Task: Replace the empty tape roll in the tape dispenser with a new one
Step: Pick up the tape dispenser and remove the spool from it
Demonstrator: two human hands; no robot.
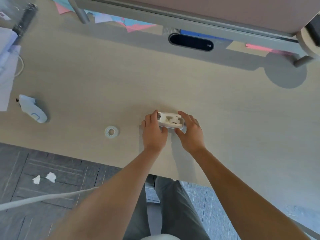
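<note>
A white tape dispenser [169, 120] sits on the light wooden desk [103, 84], a little right of the middle. My left hand [153, 130] grips its left end and my right hand [188, 130] grips its right end. Its top looks open, with a white inner part showing. A roll of clear tape [111, 133] lies flat on the desk, well to the left of my hands and apart from them.
A pale blue handheld device [32, 109] lies at the left. White papers and a cable [10, 66] sit at the far left edge. A dark oval cable slot [191, 42] is at the back. Crumpled white scraps [44, 178] lie on the floor.
</note>
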